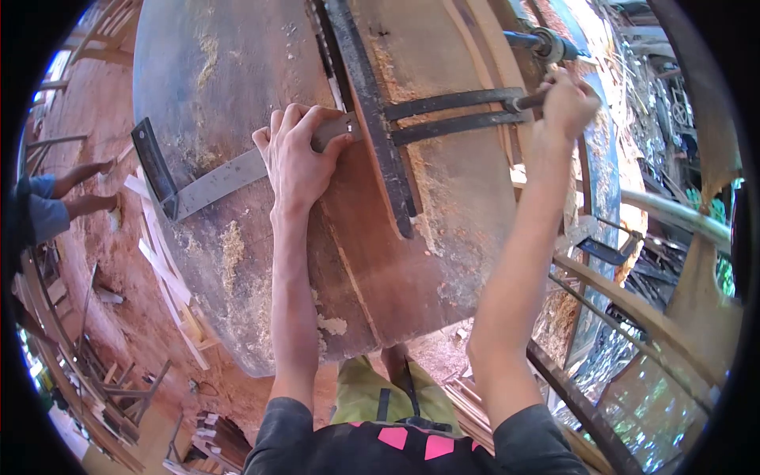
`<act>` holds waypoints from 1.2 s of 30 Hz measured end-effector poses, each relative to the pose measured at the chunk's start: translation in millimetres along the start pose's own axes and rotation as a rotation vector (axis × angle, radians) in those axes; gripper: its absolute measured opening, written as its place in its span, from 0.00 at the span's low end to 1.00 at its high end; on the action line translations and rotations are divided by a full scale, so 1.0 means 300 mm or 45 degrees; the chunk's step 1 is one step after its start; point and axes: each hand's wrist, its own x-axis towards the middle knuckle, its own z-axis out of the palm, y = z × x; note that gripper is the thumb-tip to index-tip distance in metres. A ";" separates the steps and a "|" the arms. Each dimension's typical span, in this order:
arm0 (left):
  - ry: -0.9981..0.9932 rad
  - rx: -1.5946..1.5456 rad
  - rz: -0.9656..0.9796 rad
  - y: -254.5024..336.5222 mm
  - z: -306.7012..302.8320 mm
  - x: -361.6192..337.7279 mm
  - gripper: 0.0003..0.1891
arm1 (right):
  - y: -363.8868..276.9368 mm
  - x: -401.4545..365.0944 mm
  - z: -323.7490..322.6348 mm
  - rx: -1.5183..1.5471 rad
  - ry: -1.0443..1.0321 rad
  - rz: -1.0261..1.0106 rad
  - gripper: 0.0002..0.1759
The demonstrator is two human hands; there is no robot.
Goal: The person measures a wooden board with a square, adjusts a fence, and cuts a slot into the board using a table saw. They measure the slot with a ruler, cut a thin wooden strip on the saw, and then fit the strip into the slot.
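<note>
A metal try square lies flat across the wooden worktop, its steel blade [222,184] running toward the middle and its dark stock [154,170] at the worktop's left edge. My left hand [299,158] is over the blade, fingers bent and thumb pressing it near its right end. That end meets a long dark metal bar [368,103] lying lengthwise on the top. Two dark curved metal arms [455,103] reach from the bar to the right. At their far end my right hand [568,107] is closed around a dark handle [532,100], partly hidden by the fingers.
Sawdust is scattered on the worktop [427,269]. A dark slot runs beside the bar. A blue clamp-like tool [542,43] is at the upper right, and a dark clamp [609,249] below it. Another person's legs [79,186] show at left, near wood strips [166,269].
</note>
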 end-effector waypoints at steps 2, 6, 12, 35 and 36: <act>0.010 0.014 0.057 0.008 -0.013 0.000 0.19 | -0.035 -0.024 -0.010 -0.227 -0.074 -0.019 0.21; 0.003 0.014 0.103 -0.015 -0.076 -0.071 0.22 | 0.028 0.162 -0.072 -0.825 -0.655 -0.066 0.25; -0.045 0.025 0.227 -0.307 -0.277 -0.136 0.22 | -0.266 0.238 -0.060 -1.918 -1.846 -0.474 0.45; 0.045 0.316 -0.173 -0.436 -0.323 -0.025 0.25 | -0.191 0.177 -0.092 -1.644 -1.520 -1.462 0.06; 0.037 0.325 -0.178 -0.437 -0.318 -0.024 0.25 | -0.155 0.178 -0.094 -1.513 -1.584 -1.228 0.05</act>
